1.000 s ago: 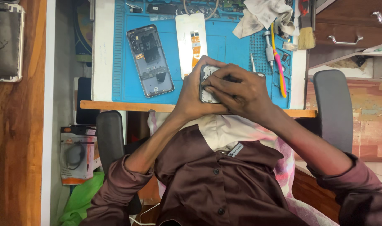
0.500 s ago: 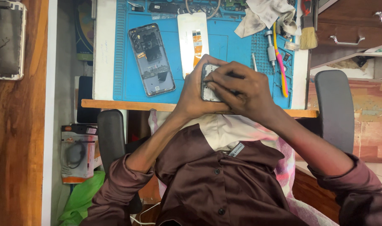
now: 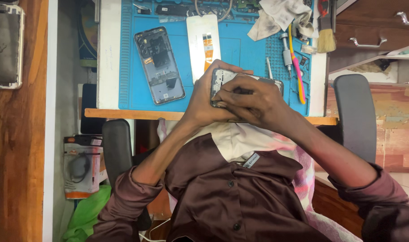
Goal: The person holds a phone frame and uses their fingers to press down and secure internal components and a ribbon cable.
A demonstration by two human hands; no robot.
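Both hands meet over a small opened phone body [image 3: 226, 77] at the near edge of a blue work mat [image 3: 128, 85]. My left hand [image 3: 201, 101] cups it from the left and below. My right hand [image 3: 258, 101] lies across its top, fingertips pressing at its lower left corner. The hands hide most of this phone. Whether the right fingers pinch a small tool cannot be told. On the mat to the left lies another phone with its back off [image 3: 159, 65], and beside that a white display panel with an orange flex strip [image 3: 200, 42].
A crumpled grey cloth [image 3: 280, 15], a brush [image 3: 325, 33], a pink and yellow tool [image 3: 296, 67], a metal screwdriver [image 3: 286, 54] and tweezers [image 3: 269, 68] lie at the mat's right. Chair armrests [image 3: 354, 116] flank me. Wooden drawers [image 3: 374, 27] are at right, a packaged item [image 3: 81, 166] at lower left.
Both hands stay on the small phone body. The fingers of my right hand have shifted slightly over it, and the view has moved a little.
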